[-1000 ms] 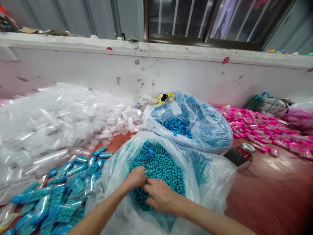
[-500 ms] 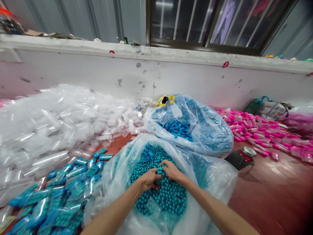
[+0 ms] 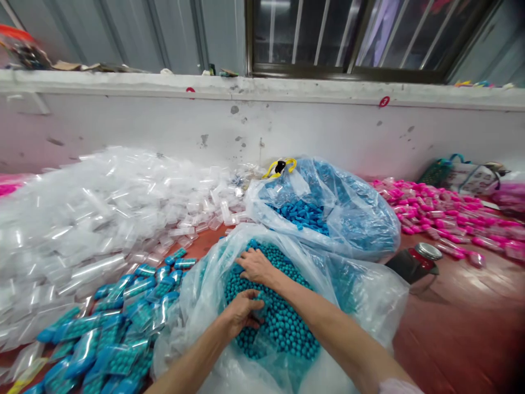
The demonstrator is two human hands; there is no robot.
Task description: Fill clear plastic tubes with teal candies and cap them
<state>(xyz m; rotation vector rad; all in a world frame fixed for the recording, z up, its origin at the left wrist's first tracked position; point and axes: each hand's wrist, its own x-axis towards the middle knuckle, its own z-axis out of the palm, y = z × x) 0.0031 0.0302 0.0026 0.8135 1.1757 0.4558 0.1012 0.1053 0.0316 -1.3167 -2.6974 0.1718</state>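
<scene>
Two bare hands work inside an open bag of teal beads

Seen from the wearer's own viewpoint, a translucent plastic bag point(image 3: 200, 306) sits at near centre, its mouth spread wide, probably so both hands can get in together. Small round teal beads point(image 3: 289, 323) fill it.

The left hand point(image 3: 240, 313) is low over the beads, thumb and fingers loosely curled with a small gap between them; whether a bead or a bit of clear plastic is caught there, I cannot tell. The right hand point(image 3: 256, 268) reaches across, above the left, palm down and fingers bent at the bag's far left side. Its fingertips' contents cannot be made out. Crossing over this way seems to let it reach that side while the left stays close in.

To the left lie clear packets of teal beads with blue ends point(image 3: 118, 358), beside a large heap of clear plastic sleeves point(image 3: 106, 202), both seemingly within easy reach. Behind the bead bag, a second clear bag point(image 3: 361, 202) lies open towards the hands, showing bright blue pieces point(image 3: 303, 214). To the right are a dark jar with a silver lid point(image 3: 429, 251) and pink-ended clear packets point(image 3: 447, 216), all on a red surface point(image 3: 463, 317).
</scene>
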